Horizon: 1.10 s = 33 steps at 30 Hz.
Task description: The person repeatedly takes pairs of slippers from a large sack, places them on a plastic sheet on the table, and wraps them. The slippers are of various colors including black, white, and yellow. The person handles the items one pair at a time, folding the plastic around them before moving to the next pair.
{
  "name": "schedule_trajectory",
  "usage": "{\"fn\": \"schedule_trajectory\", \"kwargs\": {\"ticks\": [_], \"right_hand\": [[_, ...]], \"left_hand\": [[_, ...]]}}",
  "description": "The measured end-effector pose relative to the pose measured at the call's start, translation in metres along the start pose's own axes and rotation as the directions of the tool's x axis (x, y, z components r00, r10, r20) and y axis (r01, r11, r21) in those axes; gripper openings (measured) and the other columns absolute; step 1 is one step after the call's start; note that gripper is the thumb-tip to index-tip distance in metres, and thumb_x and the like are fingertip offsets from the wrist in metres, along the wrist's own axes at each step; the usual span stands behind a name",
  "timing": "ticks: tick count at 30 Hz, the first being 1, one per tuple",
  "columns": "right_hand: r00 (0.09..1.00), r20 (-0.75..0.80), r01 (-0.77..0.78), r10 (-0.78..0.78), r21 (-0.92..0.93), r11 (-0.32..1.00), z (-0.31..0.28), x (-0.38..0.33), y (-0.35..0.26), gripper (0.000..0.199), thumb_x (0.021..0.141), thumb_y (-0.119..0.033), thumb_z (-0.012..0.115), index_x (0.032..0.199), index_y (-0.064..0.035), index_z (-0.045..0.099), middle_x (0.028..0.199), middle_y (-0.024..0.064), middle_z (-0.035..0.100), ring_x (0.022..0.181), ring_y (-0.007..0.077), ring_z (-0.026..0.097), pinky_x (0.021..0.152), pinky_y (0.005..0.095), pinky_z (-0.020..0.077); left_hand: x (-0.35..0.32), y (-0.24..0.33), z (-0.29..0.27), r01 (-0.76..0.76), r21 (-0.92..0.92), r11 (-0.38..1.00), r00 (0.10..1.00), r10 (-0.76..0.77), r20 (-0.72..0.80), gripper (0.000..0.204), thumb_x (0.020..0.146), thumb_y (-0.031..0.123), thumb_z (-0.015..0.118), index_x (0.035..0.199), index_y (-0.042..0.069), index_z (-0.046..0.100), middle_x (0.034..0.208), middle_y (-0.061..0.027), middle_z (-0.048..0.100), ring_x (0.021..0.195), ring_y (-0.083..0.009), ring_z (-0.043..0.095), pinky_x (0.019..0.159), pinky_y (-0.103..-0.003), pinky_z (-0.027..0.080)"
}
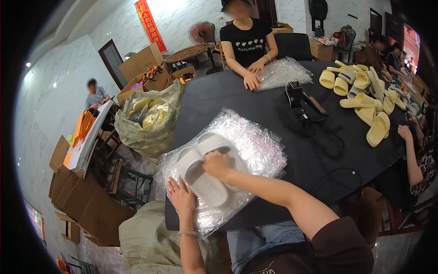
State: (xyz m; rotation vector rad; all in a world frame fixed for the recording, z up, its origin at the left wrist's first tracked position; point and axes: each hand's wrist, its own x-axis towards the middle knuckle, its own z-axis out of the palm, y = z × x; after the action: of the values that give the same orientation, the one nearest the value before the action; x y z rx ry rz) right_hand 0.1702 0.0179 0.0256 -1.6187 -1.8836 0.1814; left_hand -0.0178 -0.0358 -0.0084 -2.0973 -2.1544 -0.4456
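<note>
A pair of light grey slide slippers point(209, 187) lies side by side on a stack of clear plastic bags point(255, 141). It is hard to tell whether the pair is on top of the uppermost bag or inside it. My right hand point(217, 165) reaches across from the right, its fingers curled in at the inner edges of the straps, gripping the pair; the fingertips are hidden. Beside the near-left slipper, my left hand point(181, 195) rests with fingers stretched out on the bags.
Yellow and grey slippers point(365, 105) are heaped at the table's right. A black device with a cable point(303, 105) stands mid-table. Across from me, a person point(246, 45) touches more clear bags point(285, 73). A woven sack of yellow slippers point(148, 116) stands left of the black table point(200, 93).
</note>
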Motion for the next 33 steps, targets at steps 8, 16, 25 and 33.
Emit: {"fn": "schedule_trajectory", "kwargs": {"ticks": [8, 16, 25, 33], "right_hand": [[0.974, -0.168, -0.156, 0.150, -0.023, 0.988, -0.024, 0.017, 0.070, 0.024, 0.077, -0.023, 0.058, 0.080, -0.0013, 0.069, 0.091, 0.0134, 0.066, 0.095, 0.0292, 0.060, 0.078, 0.0452, 0.0492], [0.967, -0.186, -0.159, 0.175, 0.100, 0.982, -0.022, 0.014, 0.077, 0.025, 0.076, -0.024, 0.059, 0.080, -0.0007, 0.068, 0.091, 0.0143, 0.066, 0.095, 0.0320, 0.059, 0.079, 0.0467, 0.0488], [0.964, -0.211, -0.142, 0.163, 0.112, 0.983, -0.020, 0.014, 0.074, 0.025, 0.075, -0.024, 0.059, 0.078, -0.0011, 0.068, 0.088, 0.0141, 0.066, 0.093, 0.0315, 0.061, 0.077, 0.0460, 0.0497], [0.972, -0.191, -0.108, 0.135, 0.142, 0.984, -0.018, 0.014, 0.074, 0.024, 0.075, -0.025, 0.059, 0.076, -0.0027, 0.067, 0.087, 0.0130, 0.066, 0.091, 0.0313, 0.061, 0.076, 0.0448, 0.0497]], "left_hand": [[-0.001, 0.005, -0.005, 0.016, -0.076, 0.997, 1.000, -0.015, 0.013, 0.057, 0.094, 0.041, 0.041, 0.142, 0.011, 0.038, 0.151, -0.0224, 0.020, 0.141, -0.0348, 0.017, 0.111, -0.048, 0.016], [0.063, -0.049, -0.026, 0.168, -0.425, 0.889, 0.960, -0.246, -0.136, 0.045, 0.088, 0.030, 0.059, 0.120, -0.002, 0.054, 0.119, -0.0250, 0.054, 0.106, -0.0328, 0.056, 0.087, -0.039, 0.044], [0.102, -0.024, -0.025, 0.026, -0.733, 0.680, 0.929, -0.288, -0.234, 0.035, 0.090, 0.033, 0.061, 0.094, -0.001, 0.066, 0.071, -0.0070, 0.063, 0.060, -0.0147, 0.060, 0.056, -0.030, 0.048], [0.101, -0.025, -0.020, 0.226, -0.593, 0.773, 0.845, -0.459, -0.276, 0.035, 0.094, 0.032, 0.050, 0.084, 0.000, 0.062, 0.076, -0.0147, 0.064, 0.068, -0.0261, 0.063, 0.059, -0.040, 0.047]]}}
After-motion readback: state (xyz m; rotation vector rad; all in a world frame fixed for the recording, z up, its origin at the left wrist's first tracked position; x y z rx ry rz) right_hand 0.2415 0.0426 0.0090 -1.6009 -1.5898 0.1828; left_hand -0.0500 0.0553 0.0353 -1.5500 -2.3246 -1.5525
